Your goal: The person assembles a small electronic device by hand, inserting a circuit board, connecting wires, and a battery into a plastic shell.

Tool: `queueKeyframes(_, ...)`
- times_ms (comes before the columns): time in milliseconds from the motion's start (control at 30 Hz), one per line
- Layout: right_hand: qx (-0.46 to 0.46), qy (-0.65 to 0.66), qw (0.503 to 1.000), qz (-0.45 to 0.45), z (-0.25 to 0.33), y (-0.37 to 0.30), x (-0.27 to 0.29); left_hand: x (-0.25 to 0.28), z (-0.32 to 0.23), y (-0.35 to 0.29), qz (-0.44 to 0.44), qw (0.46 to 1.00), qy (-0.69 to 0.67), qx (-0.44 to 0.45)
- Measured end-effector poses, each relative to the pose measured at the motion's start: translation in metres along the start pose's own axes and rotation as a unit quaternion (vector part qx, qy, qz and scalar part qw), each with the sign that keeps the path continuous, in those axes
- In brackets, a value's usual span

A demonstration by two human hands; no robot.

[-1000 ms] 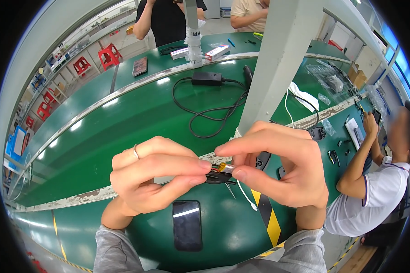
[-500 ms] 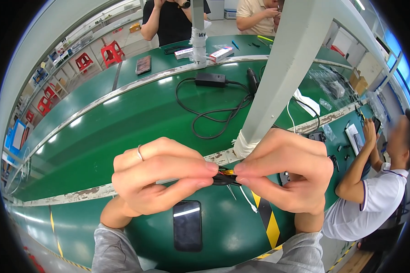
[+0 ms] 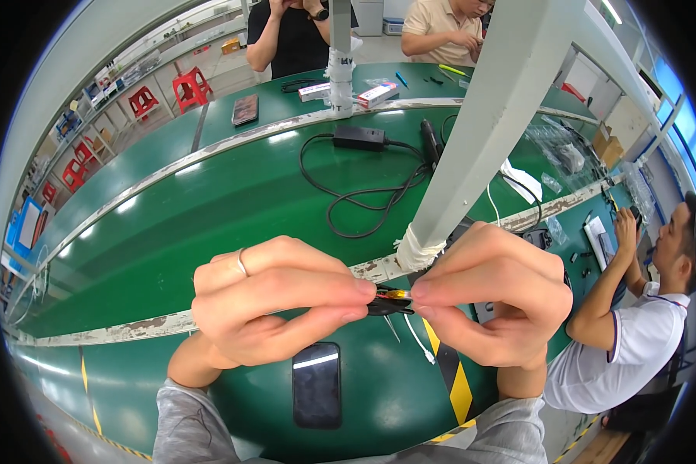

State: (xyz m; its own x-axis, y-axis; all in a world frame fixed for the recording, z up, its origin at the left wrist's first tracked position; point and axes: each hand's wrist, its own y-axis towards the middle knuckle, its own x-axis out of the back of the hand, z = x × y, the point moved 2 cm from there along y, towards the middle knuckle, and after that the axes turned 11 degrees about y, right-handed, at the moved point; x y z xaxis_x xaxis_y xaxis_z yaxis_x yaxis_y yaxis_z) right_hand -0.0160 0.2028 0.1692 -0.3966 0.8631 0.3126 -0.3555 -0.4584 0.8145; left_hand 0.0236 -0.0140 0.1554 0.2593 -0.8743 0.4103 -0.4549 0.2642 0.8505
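Lowest in the frame, grey sleeves (image 3: 201, 433) come up from the bottom edge, and between them a dark phone (image 3: 316, 385) lies face up on the green bench (image 3: 209, 209). Just above it, at the centre, the left hand (image 3: 274, 305) and right hand (image 3: 499, 301) meet fingertip to fingertip around a small part (image 3: 390, 301), dark with an orange-yellow bit on top. The left thumb and forefinger are pressed together on its left end; the right thumb and forefinger pinch its right end; the other fingers curl in behind. Only a short stretch of the part shows in the gap between the two pinches, so its full shape cannot be told. It looks very light and stiff, small enough to slip or spring away if either pinch loosens, and probably delicate, so a firm but gentle hold at the two ends, as here, seems the sound grip. A thin white wire (image 3: 417, 346) hangs below it toward the black-and-yellow tape (image 3: 450, 379). Farther up, a white post (image 3: 479, 139) rises from the bench's worn rail, and a black cable (image 3: 363, 197) loops to a power brick (image 3: 359, 138). At the right edge a seated person in a white shirt (image 3: 634, 348) works; two more people stand at the top.
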Motion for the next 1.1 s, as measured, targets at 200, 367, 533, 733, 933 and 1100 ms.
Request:
queueKeyframes(200,-0.002,0.007,1.000,0.017,0.0000,0.0013,-0.0007,0.0019,-0.0006,0.0007,0.008,0.999,-0.027,0.017)
queueKeyframes(367,-0.021,0.022,0.999,-0.011,0.0019,0.0031,-0.0058,0.0025,-0.0005,-0.0006,0.005,0.999,-0.029,0.018)
queueKeyframes(533,-0.023,0.037,0.999,0.004,0.0000,0.0017,-0.0066,0.0038,-0.0006,-0.0010,0.010,1.000,-0.019,0.012)
queueKeyframes(733,-0.047,0.038,0.998,0.031,-0.0002,0.0007,-0.0040,0.0030,-0.0008,-0.0011,0.010,1.000,-0.012,-0.002)
queueKeyframes(933,-0.073,0.025,0.997,0.023,0.0046,0.0020,-0.0034,0.0010,-0.0029,-0.0006,-0.001,1.000,-0.007,-0.010)
queueKeyframes(1100,-0.079,0.022,0.997,0.013,0.0053,0.0023,-0.0044,0.0022,-0.0050,-0.0009,0.004,0.999,0.026,-0.024)
